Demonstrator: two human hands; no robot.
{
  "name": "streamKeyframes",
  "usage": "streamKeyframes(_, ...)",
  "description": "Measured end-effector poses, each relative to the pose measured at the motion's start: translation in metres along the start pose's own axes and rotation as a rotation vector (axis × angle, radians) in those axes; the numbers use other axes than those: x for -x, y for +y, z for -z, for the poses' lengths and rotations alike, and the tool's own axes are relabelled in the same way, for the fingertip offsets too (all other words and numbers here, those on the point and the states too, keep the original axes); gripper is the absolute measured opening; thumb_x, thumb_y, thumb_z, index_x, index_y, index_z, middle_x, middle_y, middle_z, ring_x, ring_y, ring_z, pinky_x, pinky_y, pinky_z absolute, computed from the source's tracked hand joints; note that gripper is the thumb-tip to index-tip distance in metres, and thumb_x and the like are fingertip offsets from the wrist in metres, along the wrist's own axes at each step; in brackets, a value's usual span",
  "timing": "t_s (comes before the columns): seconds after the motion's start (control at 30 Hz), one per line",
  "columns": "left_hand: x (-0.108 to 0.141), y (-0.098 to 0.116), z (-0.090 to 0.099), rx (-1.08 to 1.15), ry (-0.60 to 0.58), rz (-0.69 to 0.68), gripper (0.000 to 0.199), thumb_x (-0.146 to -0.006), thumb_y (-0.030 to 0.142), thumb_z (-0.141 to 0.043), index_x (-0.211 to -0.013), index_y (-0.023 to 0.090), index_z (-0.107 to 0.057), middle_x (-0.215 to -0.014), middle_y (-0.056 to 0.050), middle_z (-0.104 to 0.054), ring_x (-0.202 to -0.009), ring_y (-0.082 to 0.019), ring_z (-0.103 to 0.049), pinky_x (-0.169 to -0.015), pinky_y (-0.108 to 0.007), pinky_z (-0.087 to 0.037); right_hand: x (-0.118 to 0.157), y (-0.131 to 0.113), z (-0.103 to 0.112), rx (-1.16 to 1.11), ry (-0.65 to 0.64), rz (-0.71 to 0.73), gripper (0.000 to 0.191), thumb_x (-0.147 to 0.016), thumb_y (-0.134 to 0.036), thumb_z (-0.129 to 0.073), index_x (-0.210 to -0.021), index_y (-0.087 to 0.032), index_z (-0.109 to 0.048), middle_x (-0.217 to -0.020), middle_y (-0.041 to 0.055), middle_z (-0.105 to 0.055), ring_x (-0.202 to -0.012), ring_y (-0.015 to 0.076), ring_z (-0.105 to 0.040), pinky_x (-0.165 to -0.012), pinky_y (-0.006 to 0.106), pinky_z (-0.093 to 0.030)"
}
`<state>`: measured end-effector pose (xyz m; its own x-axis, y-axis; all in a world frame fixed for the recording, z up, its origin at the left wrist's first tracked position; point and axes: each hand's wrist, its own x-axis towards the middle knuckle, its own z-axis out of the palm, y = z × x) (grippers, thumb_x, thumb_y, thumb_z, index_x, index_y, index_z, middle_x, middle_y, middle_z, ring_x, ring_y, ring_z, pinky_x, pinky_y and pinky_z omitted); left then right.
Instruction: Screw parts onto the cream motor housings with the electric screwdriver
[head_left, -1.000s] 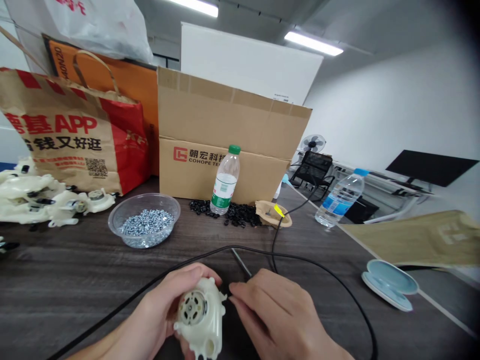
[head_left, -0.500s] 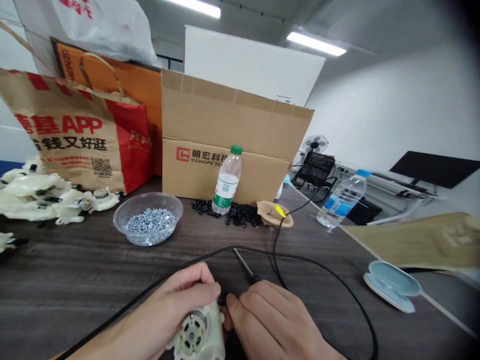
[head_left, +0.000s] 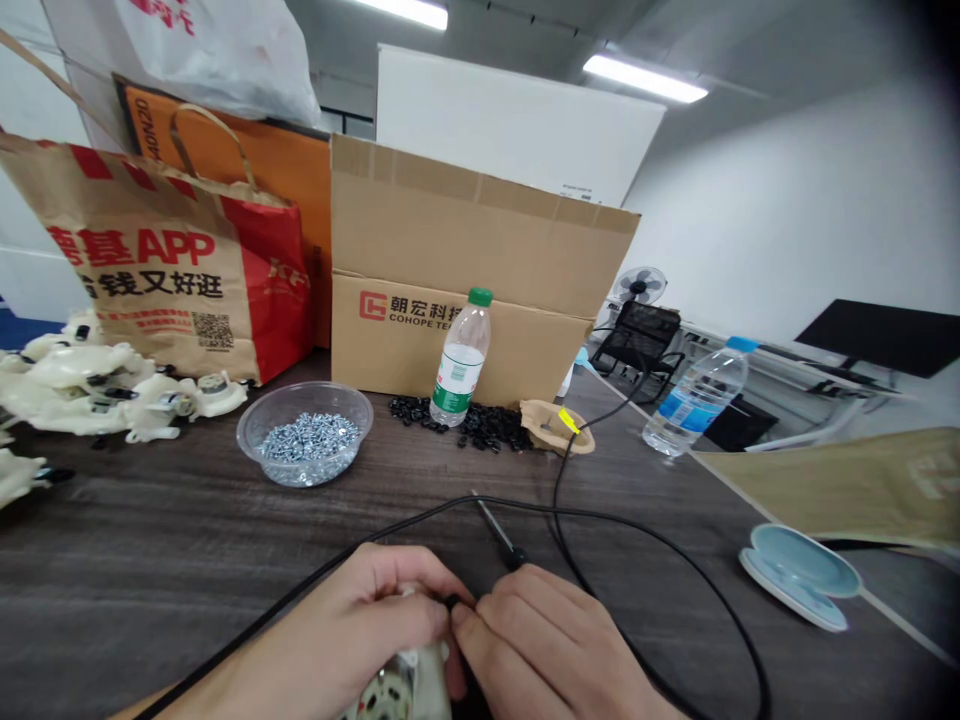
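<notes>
My left hand (head_left: 367, 620) is wrapped round a cream plastic housing (head_left: 429, 685) at the bottom of the view. A round motor end (head_left: 386, 692) shows in it, partly cut off by the frame and covered by my fingers. Its thumb and index finger reach a small black plastic piece (head_left: 452, 601) at the housing's upper edge. From the other side, my right hand (head_left: 544, 640) pinches that same piece; whether it is seated in the housing is hidden. Just beyond my right knuckles lies a screwdriver (head_left: 495, 527), its handle end partly behind the hand.
A clear bowl of screws (head_left: 251, 440), a green-capped bottle (head_left: 457, 365), loose black pieces (head_left: 499, 428) and a tan tray (head_left: 536, 425) stand before a carton (head_left: 480, 230). More cream housings (head_left: 90, 385) pile up left. A black cable (head_left: 637, 528) loops around my hands.
My left index finger has come forward over the housing to the black piece. The housing sits lower and more covered. My right hand keeps its pinch.
</notes>
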<state>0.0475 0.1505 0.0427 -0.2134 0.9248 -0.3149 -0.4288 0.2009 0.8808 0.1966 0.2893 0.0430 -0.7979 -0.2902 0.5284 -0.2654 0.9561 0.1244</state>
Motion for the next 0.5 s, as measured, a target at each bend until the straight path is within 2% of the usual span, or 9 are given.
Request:
streamKeyframes(0.07, -0.004, -0.004, 0.002, -0.003, -0.014, 0.002, 0.03, -0.071, 0.034, -0.072, -0.095, 0.015, -0.072, -0.073, -0.002, -0.072, -0.065, -0.013, -0.059, -0.064, -0.023, -0.042, 0.001, 0.005, -0.009, -0.17, 0.134, -0.073, 0.027, -0.105, -0.008, -0.047, -0.092, -0.013, -0.07, -0.074, 0.0038, -0.066, -0.064, 0.0147, -0.058, -0.059, 0.028, -0.046)
streamKeyframes(0.13, -0.009, -0.009, 0.006, -0.048, -0.029, -0.024, 0.032, -0.072, 0.036, -0.071, -0.095, 0.015, -0.069, -0.071, -0.002, -0.071, -0.059, -0.011, -0.054, -0.058, -0.021, -0.038, 0.001, 0.009, -0.014, -0.356, 0.192, -0.242, 0.019, -0.099, -0.009, -0.057, -0.086, -0.015, -0.069, -0.074, 0.0021, -0.068, -0.063, 0.0121, -0.059, -0.057, 0.023, -0.044)
streamKeyframes(0.23, -0.016, -0.017, 0.013, -0.103, -0.035, -0.12, 0.028, -0.076, 0.034, -0.066, -0.097, 0.016, -0.067, -0.069, -0.002, -0.072, -0.052, -0.011, -0.052, -0.051, -0.021, -0.037, -0.004, 0.013, -0.015, -0.528, 0.126, -0.628, 0.009, -0.085, -0.011, -0.07, -0.08, -0.019, -0.071, -0.07, -0.0023, -0.069, -0.06, 0.0096, -0.062, -0.054, 0.017, -0.044)
streamKeyframes(0.3, -0.019, -0.02, 0.016, -0.109, -0.02, -0.166, 0.024, -0.078, 0.031, -0.063, -0.098, 0.018, -0.067, -0.069, -0.001, -0.073, -0.05, -0.011, -0.053, -0.05, -0.02, -0.039, -0.007, 0.014, -0.011, -0.615, 0.086, -0.807, 0.007, -0.083, -0.015, -0.07, -0.078, -0.02, -0.073, -0.069, -0.0028, -0.07, -0.06, 0.0098, -0.063, -0.055, 0.016, -0.045)
streamKeyframes(0.37, -0.02, -0.022, 0.017, -0.123, 0.004, -0.174, 0.023, -0.078, 0.03, -0.061, -0.097, 0.018, -0.065, -0.069, -0.001, -0.073, -0.05, -0.011, -0.054, -0.049, -0.02, -0.039, -0.009, 0.016, -0.008, -0.697, 0.063, -0.878, 0.011, -0.087, -0.023, -0.065, -0.083, -0.02, -0.075, -0.073, -0.0011, -0.072, -0.064, 0.0116, -0.065, -0.059, 0.017, -0.049)
streamKeyframes(0.5, -0.02, -0.022, 0.017, -0.168, 0.045, -0.158, 0.026, -0.078, 0.035, -0.06, -0.098, 0.018, -0.062, -0.071, -0.002, -0.073, -0.051, -0.012, -0.054, -0.048, -0.021, -0.037, -0.009, 0.017, -0.005, -0.748, 0.047, -0.889, 0.014, -0.089, -0.027, -0.064, -0.083, -0.02, -0.075, -0.07, -0.0009, -0.071, -0.064, 0.0122, -0.066, -0.059, 0.017, -0.049)
